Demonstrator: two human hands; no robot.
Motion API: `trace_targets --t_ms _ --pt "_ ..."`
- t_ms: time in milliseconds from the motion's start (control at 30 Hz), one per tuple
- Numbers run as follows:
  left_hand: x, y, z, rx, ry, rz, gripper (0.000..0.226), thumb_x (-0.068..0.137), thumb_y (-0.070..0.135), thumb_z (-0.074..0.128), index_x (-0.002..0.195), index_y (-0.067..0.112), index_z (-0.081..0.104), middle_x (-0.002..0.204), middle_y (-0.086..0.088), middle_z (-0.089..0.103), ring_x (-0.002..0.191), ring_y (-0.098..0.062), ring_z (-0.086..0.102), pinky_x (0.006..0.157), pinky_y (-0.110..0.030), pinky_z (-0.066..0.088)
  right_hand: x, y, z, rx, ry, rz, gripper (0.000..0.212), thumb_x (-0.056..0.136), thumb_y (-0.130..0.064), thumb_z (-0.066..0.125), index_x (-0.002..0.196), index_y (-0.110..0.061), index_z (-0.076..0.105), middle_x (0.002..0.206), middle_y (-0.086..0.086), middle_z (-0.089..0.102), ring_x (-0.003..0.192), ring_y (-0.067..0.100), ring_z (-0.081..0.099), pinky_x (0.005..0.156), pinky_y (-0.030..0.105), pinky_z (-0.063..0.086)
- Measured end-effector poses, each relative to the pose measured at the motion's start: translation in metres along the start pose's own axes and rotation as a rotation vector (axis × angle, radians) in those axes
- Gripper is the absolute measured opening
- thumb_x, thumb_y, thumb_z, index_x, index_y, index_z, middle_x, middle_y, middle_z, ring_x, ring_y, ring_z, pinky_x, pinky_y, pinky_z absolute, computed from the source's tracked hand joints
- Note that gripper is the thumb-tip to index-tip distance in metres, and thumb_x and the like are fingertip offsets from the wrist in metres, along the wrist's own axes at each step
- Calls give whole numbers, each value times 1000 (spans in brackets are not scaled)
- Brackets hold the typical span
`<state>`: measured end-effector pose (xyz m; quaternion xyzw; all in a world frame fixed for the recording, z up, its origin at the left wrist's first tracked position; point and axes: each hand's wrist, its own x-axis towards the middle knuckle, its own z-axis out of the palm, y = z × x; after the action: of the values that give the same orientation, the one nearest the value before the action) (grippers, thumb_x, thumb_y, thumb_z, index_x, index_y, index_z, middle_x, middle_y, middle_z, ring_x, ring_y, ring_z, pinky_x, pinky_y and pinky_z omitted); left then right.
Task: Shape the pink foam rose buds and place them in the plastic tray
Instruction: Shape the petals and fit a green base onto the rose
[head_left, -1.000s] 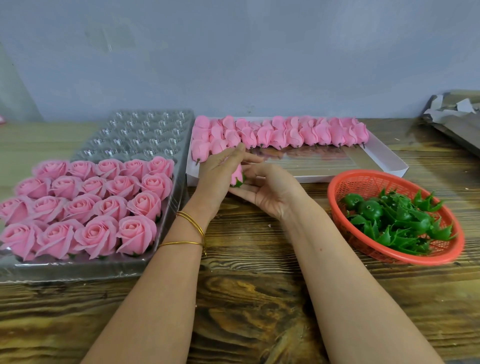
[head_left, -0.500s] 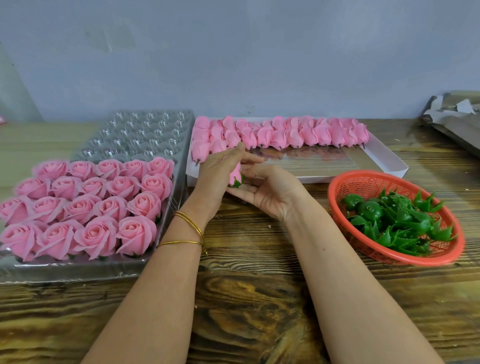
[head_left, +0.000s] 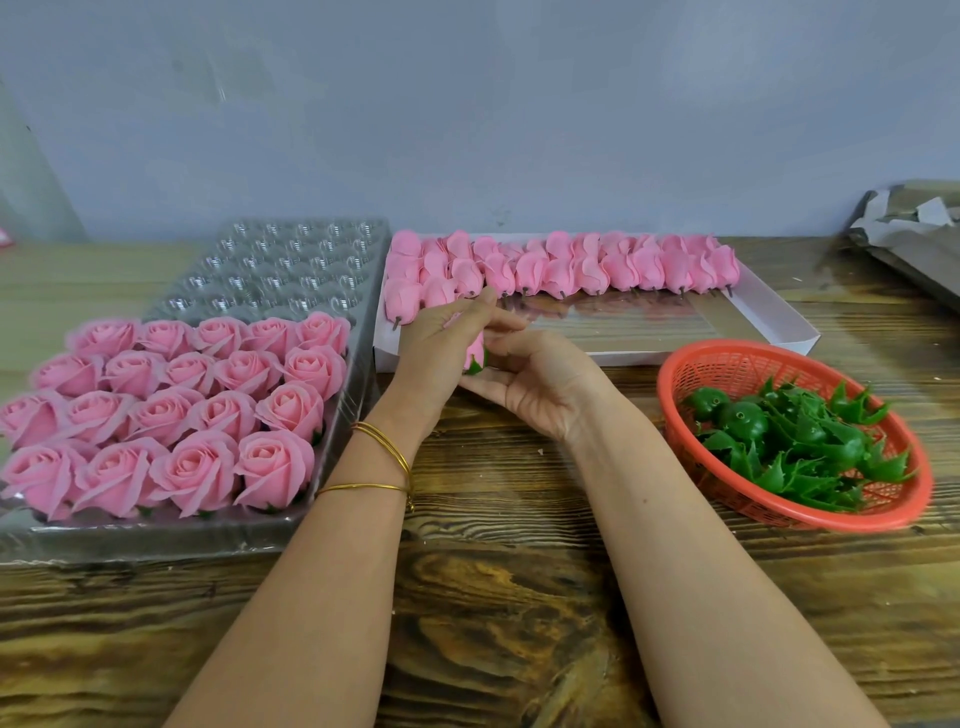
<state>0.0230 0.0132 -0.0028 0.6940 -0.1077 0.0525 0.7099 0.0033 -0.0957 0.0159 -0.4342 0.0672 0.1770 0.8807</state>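
Between my two hands sits one pink foam rose bud (head_left: 474, 352) with a green base, mostly hidden. My left hand (head_left: 441, 353) curls around it from the left, fingers on its petals. My right hand (head_left: 540, 382) cups it from below and the right, palm up. A clear plastic tray (head_left: 291, 270) lies at the left; its near rows hold several opened pink roses (head_left: 176, 410), and its far cups stand bare. Behind my hands a white cardboard box (head_left: 769, 322) holds a row of closed pink buds (head_left: 571, 267) along its far side.
A red plastic basket (head_left: 727, 364) with several green calyx pieces (head_left: 789, 441) stands at the right on the wooden table (head_left: 493, 597). Crumpled paper and a flat box (head_left: 914, 228) lie at the far right. A grey wall rises behind.
My left fingers have shifted slightly over the bud and it has turned a little between my hands. Both hands stay in the same place.
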Motion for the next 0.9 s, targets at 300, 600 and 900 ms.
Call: trace_targets --t_ms 300,600,900 --pt "0 0 -1 -25 -9 18 35 97 34 52 80 16 77 86 -1 75 88 -8 68 73 -11 47 1 1 -1 -23 -7 -25 16 93 9 49 102 2 60 86 19 64 64 24 72 57 34 60" --pt "-1 2 1 36 10 -12 35 98 32 50 86 13 77 92 0 75 99 -8 65 89 -16 47 2 4 1 -94 19 -67 12 97 2 52 98 -1 63 90 18 63 80 26 67 61 33 61" --pt "-4 5 4 74 32 -13 32 100 30 48 100 12 75 106 -2 72 108 -9 62 101 -30 44 4 4 2 -114 97 -51 16 100 -10 49 91 -6 62 80 12 60 66 20 64 56 33 60"
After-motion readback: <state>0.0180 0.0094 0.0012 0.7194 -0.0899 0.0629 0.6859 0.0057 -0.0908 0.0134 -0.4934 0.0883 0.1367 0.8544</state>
